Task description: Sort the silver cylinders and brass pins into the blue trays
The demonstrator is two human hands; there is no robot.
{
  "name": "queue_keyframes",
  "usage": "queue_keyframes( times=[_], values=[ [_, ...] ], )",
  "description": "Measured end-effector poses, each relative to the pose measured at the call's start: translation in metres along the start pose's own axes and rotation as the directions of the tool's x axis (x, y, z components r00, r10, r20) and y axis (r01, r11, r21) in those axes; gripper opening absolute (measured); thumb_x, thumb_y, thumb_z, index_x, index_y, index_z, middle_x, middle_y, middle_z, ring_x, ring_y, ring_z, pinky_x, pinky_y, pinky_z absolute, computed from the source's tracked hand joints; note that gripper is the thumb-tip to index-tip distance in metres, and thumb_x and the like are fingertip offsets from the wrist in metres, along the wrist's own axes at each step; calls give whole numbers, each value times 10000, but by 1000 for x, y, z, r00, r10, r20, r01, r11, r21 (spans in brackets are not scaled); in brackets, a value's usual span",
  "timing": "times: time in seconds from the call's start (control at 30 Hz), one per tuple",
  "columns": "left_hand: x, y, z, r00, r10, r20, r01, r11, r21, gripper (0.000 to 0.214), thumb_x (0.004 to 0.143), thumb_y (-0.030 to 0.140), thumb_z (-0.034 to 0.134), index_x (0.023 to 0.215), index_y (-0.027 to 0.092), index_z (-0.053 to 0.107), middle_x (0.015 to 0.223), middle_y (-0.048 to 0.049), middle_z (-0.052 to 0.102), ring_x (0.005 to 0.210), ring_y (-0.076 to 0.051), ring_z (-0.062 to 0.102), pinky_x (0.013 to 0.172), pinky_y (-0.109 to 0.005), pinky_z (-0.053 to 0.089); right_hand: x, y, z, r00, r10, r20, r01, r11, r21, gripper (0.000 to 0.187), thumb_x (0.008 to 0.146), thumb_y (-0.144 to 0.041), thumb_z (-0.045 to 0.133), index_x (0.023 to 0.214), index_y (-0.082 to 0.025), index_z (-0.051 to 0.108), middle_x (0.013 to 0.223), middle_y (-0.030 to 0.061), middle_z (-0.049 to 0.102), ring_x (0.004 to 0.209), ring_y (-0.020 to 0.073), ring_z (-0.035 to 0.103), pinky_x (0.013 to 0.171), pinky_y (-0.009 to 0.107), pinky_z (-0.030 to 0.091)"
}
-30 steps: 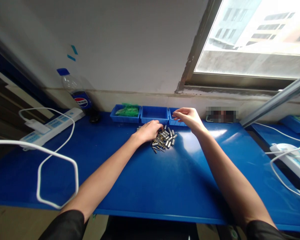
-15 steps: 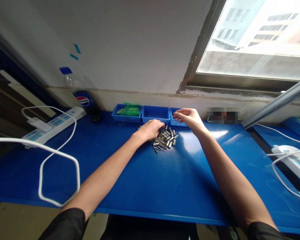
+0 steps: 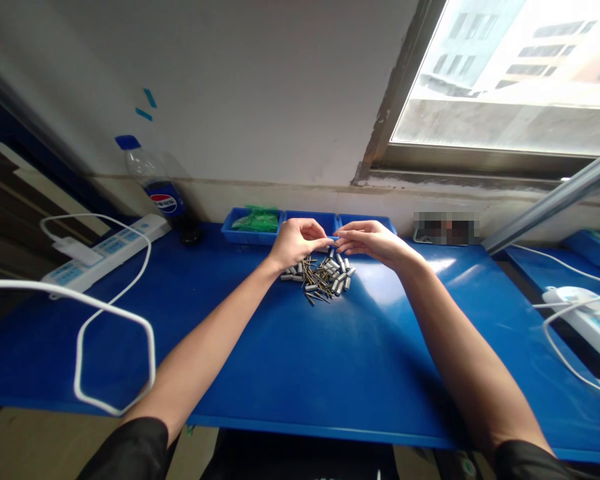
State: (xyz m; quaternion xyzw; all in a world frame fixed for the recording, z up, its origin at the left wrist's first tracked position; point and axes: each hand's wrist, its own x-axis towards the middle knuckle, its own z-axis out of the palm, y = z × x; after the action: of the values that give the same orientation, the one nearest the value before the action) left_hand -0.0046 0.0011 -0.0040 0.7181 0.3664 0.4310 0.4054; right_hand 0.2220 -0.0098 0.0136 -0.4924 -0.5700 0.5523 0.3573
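Above a pile of small metal parts, my left hand and my right hand meet fingertip to fingertip. The pile mixes short silvery cylinders with thin brass-coloured pins or screws. Both hands are closed in a pinch; whatever lies between the fingertips is too small to make out. Just behind the hands stand three blue bins in a row: the left bin holds green plastic packaging, while the middle and right bin are partly hidden by my hands.
A cola bottle and a white power strip stand on the left of the blue table. A white cable loops over the left front. At right are a metal bar and another power strip.
My left hand has lifted from the pile, uncovering more cylinders on its left side. My right hand has moved left and down, so the fingertips now come together.
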Motion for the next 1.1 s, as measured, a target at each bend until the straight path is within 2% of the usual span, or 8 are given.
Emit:
queue_keyframes(
  times=[0.13,0.33,0.43,0.5,0.63,0.73,0.9,1.1],
  values=[
    [1,-1,-1,999,-30,9,31,998,-63,369,700,451,887,783,129,725,763,-90,789,699,-217,768,678,-308,627,-2,-1,1,996,-5,87,-3,995,96,338,708,-359,922,953,-169,788,933,105,806,873,208,780,856,298,640],
    [1,-2,0,998,-49,-28,46,995,-91,357,724,442,870,765,141,683,735,-74,777,688,-217,766,670,-309,624,-1,1,7,997,-20,71,13,996,89,359,634,-357,951,888,-162,790,912,98,803,888,230,775,850,330,641],
    [2,-3,-2,998,-8,-65,11,999,37,274,816,407,792,804,147,707,764,-67,783,712,-206,765,697,-297,612,2,1,8,997,-61,-42,63,997,47,332,649,-365,929,873,-163,791,856,90,797,833,222,766,838,338,640],
    [2,-5,-5,999,35,-29,-28,978,209,172,854,330,742,845,158,743,815,-59,795,752,-195,762,740,-290,601,3,1,5,979,-120,-164,118,993,-25,293,673,-347,896,873,-160,791,805,84,789,772,208,754,803,333,636],
    [-2,-5,-6,980,-17,200,-93,844,528,106,799,189,733,885,182,795,886,-55,804,827,-214,753,754,-286,571,3,1,-6,857,-244,-454,140,958,-251,243,716,-316,805,888,-145,796,755,89,776,715,219,752,705,321,621],
    [-7,-2,-2,954,-107,281,-109,746,657,178,774,156,731,931,192,808,948,-71,804,865,-244,749,748,-303,559,3,5,-13,802,-290,-522,91,923,-373,273,726,-327,782,936,-156,805,793,94,786,743,239,766,673,316,616],
    [-10,-5,6,930,-178,321,-123,673,730,250,819,92,644,977,206,800,969,-86,791,895,-247,743,770,-295,547,6,9,-13,877,-242,-415,65,915,-397,374,742,-323,772,1086,-174,784,859,86,801,738,224,763,631,292,613],
    [-9,-16,8,911,-134,390,-222,638,737,309,935,95,531,1117,201,757,1102,-114,732,1012,-245,713,839,-295,551,8,9,-7,909,-213,-359,60,918,-392,286,772,-308,752,1028,-184,782,829,73,796,730,202,754,647,274,609]
  ],
)
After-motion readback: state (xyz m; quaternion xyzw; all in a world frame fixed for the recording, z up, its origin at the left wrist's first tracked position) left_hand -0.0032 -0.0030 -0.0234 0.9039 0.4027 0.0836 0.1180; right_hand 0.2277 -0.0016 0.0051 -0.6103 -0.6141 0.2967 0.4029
